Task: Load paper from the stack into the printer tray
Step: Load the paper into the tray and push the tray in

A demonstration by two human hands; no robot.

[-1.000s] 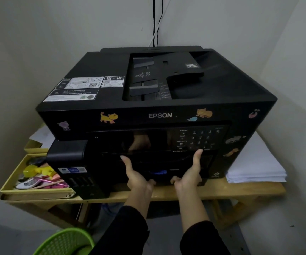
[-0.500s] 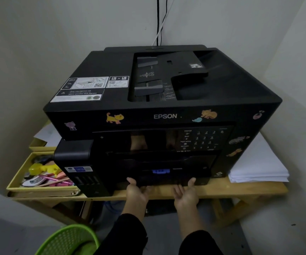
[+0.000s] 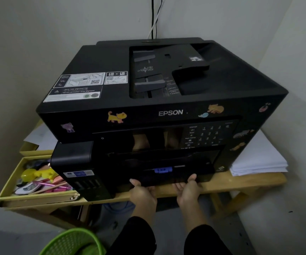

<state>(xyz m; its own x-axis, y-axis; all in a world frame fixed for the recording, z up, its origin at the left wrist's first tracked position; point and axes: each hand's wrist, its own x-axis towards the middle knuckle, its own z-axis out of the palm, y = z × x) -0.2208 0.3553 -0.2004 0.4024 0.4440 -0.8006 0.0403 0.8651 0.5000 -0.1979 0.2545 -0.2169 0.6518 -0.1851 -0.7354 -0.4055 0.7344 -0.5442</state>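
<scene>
**Both hands at the front of the printer's paper tray**

A black Epson printer (image 3: 167, 92) covers most of the wooden counter (image 3: 244, 181), which stands in a corner between two pale walls. The printer's front face lies close to the counter's front edge.

The paper stack (image 3: 259, 159), plain white sheets lying flat, sits at the counter's right end, just beside the printer's right side and well apart from both hands.

At the counter's left end, a yellow tray (image 3: 8, 183) holds pens and small stationery. A green basket (image 3: 71, 243) stands on the floor below the front left corner.

The paper tray (image 3: 168, 178) sits low in the printer's front, above the counter's front edge.

The left hand (image 3: 143, 194) and the right hand (image 3: 189, 190), both in black sleeves, hold the tray's front lip side by side. Each grip is closed on the lip, thumb over the top and fingers curled beneath.

A blue tab (image 3: 163, 170) shows just above the lip, between the two thumbs.
</scene>
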